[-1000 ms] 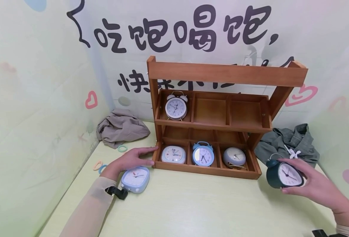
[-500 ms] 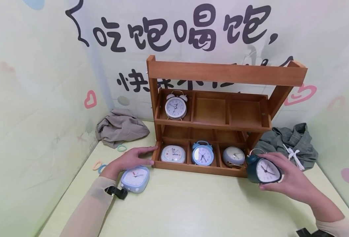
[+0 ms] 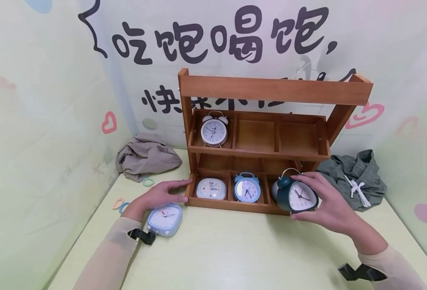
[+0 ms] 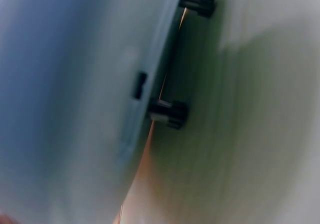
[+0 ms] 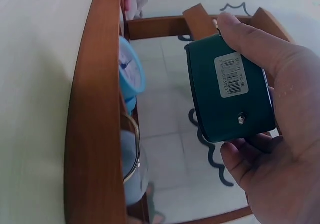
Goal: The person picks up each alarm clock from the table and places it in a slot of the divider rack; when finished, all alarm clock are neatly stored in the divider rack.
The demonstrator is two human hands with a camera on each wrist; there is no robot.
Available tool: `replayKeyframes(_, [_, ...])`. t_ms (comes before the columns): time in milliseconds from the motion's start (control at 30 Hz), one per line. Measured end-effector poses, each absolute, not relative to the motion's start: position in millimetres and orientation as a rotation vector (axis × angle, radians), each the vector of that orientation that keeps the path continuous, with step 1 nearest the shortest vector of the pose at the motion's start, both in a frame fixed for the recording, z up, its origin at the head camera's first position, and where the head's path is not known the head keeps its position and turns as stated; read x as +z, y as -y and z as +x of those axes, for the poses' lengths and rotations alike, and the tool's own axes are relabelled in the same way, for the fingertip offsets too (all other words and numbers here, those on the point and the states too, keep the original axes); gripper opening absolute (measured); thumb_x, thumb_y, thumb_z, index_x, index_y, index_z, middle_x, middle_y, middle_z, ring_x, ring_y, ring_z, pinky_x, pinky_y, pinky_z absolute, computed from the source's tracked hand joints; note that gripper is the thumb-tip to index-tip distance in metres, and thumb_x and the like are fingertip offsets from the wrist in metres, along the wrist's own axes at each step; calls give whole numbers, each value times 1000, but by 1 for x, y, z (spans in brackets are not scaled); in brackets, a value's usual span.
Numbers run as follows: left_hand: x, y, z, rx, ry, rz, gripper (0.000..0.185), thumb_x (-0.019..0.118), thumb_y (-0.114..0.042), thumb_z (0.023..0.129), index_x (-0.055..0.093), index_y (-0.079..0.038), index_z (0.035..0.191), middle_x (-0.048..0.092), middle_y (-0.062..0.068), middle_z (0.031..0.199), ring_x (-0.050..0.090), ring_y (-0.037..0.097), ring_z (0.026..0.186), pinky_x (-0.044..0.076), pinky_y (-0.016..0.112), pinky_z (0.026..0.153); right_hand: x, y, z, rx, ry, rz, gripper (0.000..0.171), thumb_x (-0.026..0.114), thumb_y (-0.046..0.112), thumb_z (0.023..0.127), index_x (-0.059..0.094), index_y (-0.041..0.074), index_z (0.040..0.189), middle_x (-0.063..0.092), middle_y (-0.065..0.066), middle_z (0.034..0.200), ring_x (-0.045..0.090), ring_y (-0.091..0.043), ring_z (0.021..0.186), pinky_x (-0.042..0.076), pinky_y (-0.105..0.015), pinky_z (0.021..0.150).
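right hand point(image 3: 331, 209) grips dark clock point(image 3: 296, 195), thumb on top, fingers under, face toward us | clock held upright, off the table, just in front of the shelf's point(image 3: 257, 151) lower right bay | left hand point(image 3: 160, 195) flat on the table, fingertips touching the shelf's left foot, pale clock point(image 3: 165, 218) just beside

Both arms wear thin, close-fitting beige sleeves reaching the wrists; a small black camera mount is strapped at each wrist; both hands are bare
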State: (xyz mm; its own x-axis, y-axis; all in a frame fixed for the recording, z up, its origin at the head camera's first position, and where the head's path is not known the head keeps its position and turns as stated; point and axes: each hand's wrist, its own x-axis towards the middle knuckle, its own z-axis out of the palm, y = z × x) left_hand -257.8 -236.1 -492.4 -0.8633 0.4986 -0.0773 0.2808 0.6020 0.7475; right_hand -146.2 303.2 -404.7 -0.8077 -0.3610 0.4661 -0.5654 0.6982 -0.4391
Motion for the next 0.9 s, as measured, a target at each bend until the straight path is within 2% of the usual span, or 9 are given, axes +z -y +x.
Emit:
replayKeyframes(200, [-493, 236, -259, 1123, -2554, 647, 77, 85, -61, 95, 55, -44, 164, 49, -8, 171, 36, 28, 164, 29, 61, 132, -389, -283, -153, 860, 2548, 757, 104, 114, 29, 62, 65, 19, 154, 55, -4, 146, 53, -15, 122, 58, -26, 85])
replayKeyframes(433, [-494, 237, -259, 1127, -2552, 647, 76, 84, -60, 95, 55, -44, 164, 49, -9, 171, 36, 27, 164, 28, 61, 133, -361, -260, -166, 845, 2469, 820, 103, 112, 23, 65, 64, 15, 156, 56, -9, 145, 55, -25, 128, 59, -25, 88])
replayKeyframes(500, [-493, 237, -259, 1127, -2550, 645, 76, 84, -60, 96, 55, -44, 164, 49, -9, 171, 36, 27, 164, 28, 60, 133, -352, -254, -172, 820, 2457, 809, 103, 112, 23, 66, 63, 14, 156, 56, -11, 145, 55, -27, 128, 60, -31, 88])
replayKeyframes(700, [-490, 238, -257, 1134, -2555, 630, 76, 85, -58, 96, 56, -42, 164, 50, -9, 171, 36, 27, 164, 28, 60, 133, -331, -234, -194, 853, 2456, 729, 101, 109, 27, 72, 60, 16, 159, 53, -15, 148, 54, -33, 129, 61, -59, 91])
replayKeyframes(900, [-491, 237, -256, 1153, -2542, 649, 76, 85, -57, 96, 56, -42, 165, 50, -9, 171, 37, 27, 164, 28, 60, 133, -319, -218, -220, 880, 2464, 607, 98, 106, 34, 77, 58, 16, 160, 50, -19, 151, 51, -37, 131, 59, -67, 96])
